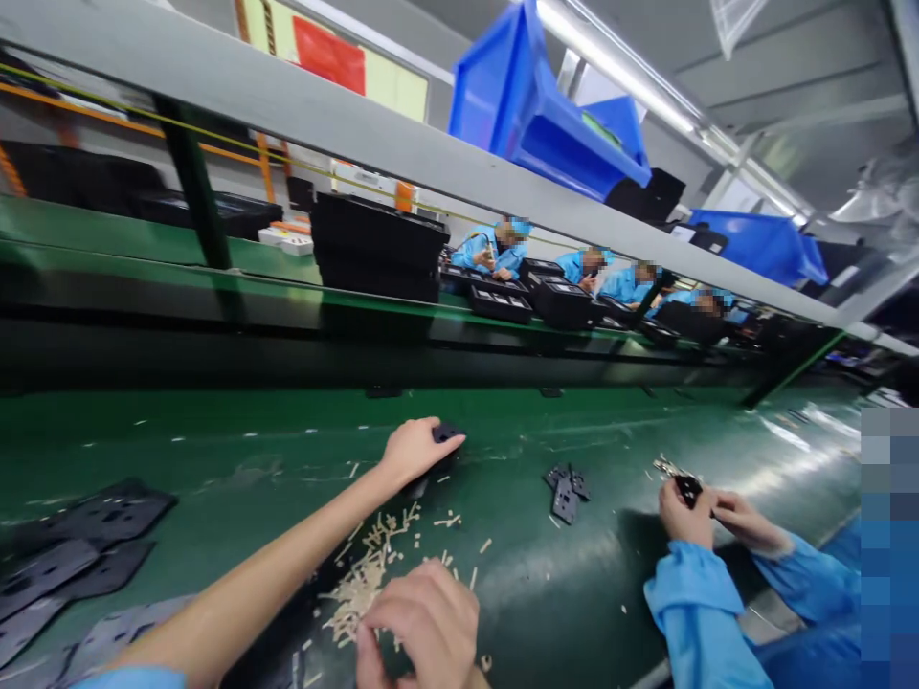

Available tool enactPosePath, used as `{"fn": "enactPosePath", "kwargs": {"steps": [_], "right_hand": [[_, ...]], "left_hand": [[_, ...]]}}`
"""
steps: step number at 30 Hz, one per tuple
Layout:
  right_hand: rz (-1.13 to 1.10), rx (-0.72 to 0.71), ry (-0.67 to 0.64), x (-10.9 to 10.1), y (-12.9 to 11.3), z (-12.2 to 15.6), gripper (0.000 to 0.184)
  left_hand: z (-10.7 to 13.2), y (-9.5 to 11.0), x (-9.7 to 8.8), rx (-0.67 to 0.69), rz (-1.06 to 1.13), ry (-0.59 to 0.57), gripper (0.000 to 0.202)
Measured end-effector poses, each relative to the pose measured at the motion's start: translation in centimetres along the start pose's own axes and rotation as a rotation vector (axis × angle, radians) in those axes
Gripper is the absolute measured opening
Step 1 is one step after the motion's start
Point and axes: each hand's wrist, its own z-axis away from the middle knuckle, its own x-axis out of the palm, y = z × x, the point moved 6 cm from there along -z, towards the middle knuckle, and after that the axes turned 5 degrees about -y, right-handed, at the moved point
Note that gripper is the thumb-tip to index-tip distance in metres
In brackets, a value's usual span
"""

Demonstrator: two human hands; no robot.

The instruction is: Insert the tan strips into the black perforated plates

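Observation:
My left hand (pixel 416 452) reaches out over the green work surface. Its thumb and fingers are closed on a small black plastic part (pixel 446 433), mostly covered by the hand. Nearer to me, my right hand (pixel 427 617) is curled at the edge of a pile of small cream-coloured strips (pixel 359 593). Its thumb and index finger come together; whatever is between them, if anything, is hidden. Several loose strips and bits lie around the pile. To the right of my left hand rests a small cluster of black plastic parts (pixel 565 490).
Flat black panels (pixel 107 517) lie stacked at the left. On the right, a co-worker's hands (pixel 689 512) hold a dark part. Behind the surface runs a raised line with black trays (pixel 380 244) and seated people. Blue bins (pixel 546 115) stand on the shelf above.

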Motion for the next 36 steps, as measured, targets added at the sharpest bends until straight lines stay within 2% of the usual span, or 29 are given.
{"fn": "enactPosePath", "kwargs": {"steps": [2,5,7,9,11,13,16,18,21,24,27,31,34,36], "right_hand": [[0.179,-0.009,0.006,-0.6,-0.1,-0.2,0.009],[0.657,-0.129,-0.127,-0.8,-0.4,-0.3,0.014],[0.839,-0.194,-0.194,-0.9,-0.4,-0.2,0.016],[0.854,-0.193,-0.215,-1.3,-0.3,-0.1,0.019],[0.824,-0.170,-0.243,-1.4,-0.2,0.0,0.020],[0.761,-0.134,-0.268,-1.2,0.0,0.1,0.021],[0.664,-0.091,-0.288,-0.6,0.3,0.5,0.027],[0.612,-0.075,-0.296,0.2,0.5,0.8,0.024],[0.460,-0.026,-0.271,1.2,0.8,1.3,0.015],[0.198,0.048,-0.154,1.4,1.1,1.5,0.007],[0.072,0.051,-0.064,0.9,0.8,1.1,0.004],[0.028,0.043,-0.064,0.1,0.5,0.3,0.011],[0.016,0.047,-0.081,-0.3,0.6,0.0,0.013],[0.008,0.056,-0.093,-0.3,0.7,0.1,0.013]], "left_hand": [[-1.2,3.5,3.5,0.015,0.033,-0.036,0.043],[-2.6,7.3,7.7,0.025,0.091,-0.080,0.040],[-3.1,8.9,9.5,0.060,0.133,-0.120,0.035],[-3.2,9.5,10.2,0.125,0.162,-0.152,0.028],[-2.9,9.0,9.6,0.196,0.162,-0.151,0.027],[-2.4,7.4,8.0,0.247,0.128,-0.126,0.030],[-1.7,3.6,5.3,0.260,0.034,-0.112,0.035],[-1.3,1.0,4.0,0.246,-0.033,-0.123,0.043],[-0.8,-2.1,3.0,0.246,-0.104,-0.160,0.045],[-0.5,-3.5,2.8,0.266,-0.138,-0.177,0.033],[-0.3,-3.0,3.0,0.280,-0.148,-0.154,0.029],[0.4,0.4,3.9,0.316,-0.133,-0.117,0.030],[0.9,3.2,4.3,0.358,-0.129,-0.069,0.039],[0.8,3.6,3.9,0.367,-0.145,-0.029,0.049]]}}
